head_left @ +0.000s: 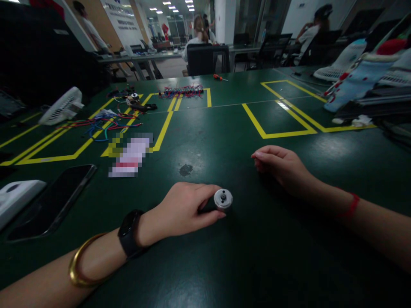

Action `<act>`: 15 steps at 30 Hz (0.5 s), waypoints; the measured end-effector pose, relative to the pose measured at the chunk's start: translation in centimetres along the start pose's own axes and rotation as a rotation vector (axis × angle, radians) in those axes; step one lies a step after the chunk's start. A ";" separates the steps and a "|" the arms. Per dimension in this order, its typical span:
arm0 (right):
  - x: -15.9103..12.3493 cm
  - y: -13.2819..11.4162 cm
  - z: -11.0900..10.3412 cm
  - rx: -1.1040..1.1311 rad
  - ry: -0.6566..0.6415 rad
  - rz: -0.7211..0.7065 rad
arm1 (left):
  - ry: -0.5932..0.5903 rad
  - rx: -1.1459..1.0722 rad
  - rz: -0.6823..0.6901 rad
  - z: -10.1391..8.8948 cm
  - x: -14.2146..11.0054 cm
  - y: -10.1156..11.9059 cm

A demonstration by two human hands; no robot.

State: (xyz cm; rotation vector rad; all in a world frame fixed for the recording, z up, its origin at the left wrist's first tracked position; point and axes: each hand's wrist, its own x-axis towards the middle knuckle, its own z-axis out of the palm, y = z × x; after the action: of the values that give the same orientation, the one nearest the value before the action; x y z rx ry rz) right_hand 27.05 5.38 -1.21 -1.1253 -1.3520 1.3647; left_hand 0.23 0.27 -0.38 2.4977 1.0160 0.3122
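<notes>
My left hand (184, 208) lies low on the green table (224, 256), fingers wrapped round a small cylindrical motor (222, 199) whose silver end cap and short shaft face right. A black watch and a gold bangle sit on that wrist. My right hand (281, 164) rests on the table further right, fingers loosely curled and pointing left, holding nothing. A red cord circles the right wrist. About a hand's width separates the two hands.
A black phone (53, 201) and a white device (16, 196) lie at the left. Coloured wires (99, 124), a white fan (62, 107), a wire bundle (183, 91) and a screwdriver (220, 78) lie further back among yellow tape boxes (276, 119). People sit at distant desks.
</notes>
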 end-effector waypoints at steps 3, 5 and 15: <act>-0.1 0.1 0.0 -0.013 0.000 -0.006 | 0.022 -0.021 0.017 -0.1 0.0 0.0; -0.2 0.0 0.1 -0.051 -0.006 -0.015 | 0.023 -0.026 0.017 -0.1 0.0 0.0; -1.6 -1.7 2.0 -0.913 -0.473 -0.437 | -0.008 -0.020 -0.004 -0.1 0.2 0.0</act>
State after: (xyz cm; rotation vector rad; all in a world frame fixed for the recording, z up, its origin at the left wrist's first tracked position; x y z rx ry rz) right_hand 25.43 3.43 0.52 -0.9645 -2.5375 0.6830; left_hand 0.33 0.45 -0.33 2.4770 1.0093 0.3102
